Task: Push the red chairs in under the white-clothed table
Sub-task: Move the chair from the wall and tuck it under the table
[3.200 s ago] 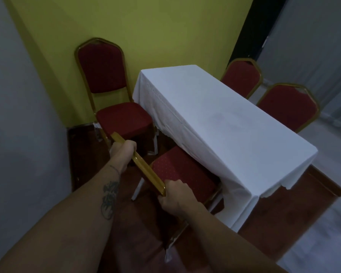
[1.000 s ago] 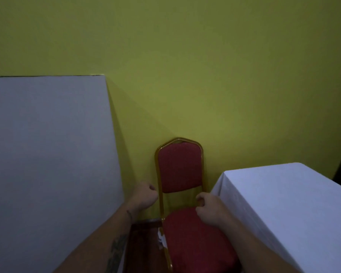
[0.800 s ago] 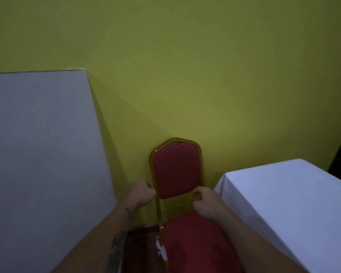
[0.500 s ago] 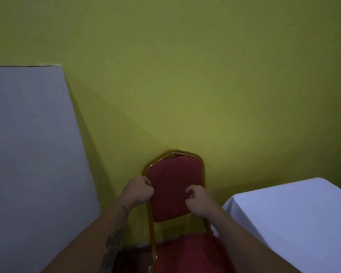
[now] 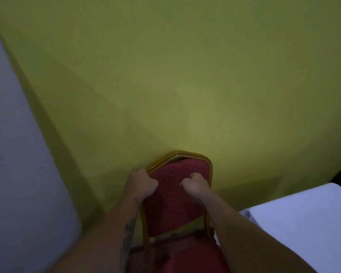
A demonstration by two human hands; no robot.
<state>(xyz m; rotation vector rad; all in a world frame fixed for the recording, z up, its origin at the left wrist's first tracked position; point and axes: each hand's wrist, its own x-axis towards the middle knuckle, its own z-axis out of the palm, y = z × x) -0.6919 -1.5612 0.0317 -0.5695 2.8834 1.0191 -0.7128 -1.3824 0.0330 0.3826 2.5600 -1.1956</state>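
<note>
A red chair with a gold frame stands against the yellow wall, its dotted backrest facing me. My left hand is closed around the left side of the backrest frame. My right hand grips the right side of the backrest. The chair's seat shows at the bottom edge between my forearms. A corner of the white-clothed table lies at the lower right, beside the chair.
The yellow wall fills most of the view right behind the chair. A grey-white wall runs along the left. A strip of dark opening shows at the far right edge.
Both hands have gone from hovering near the chair to gripping the two sides of its backrest. The view has drawn closer to the chair and tilted upward.
</note>
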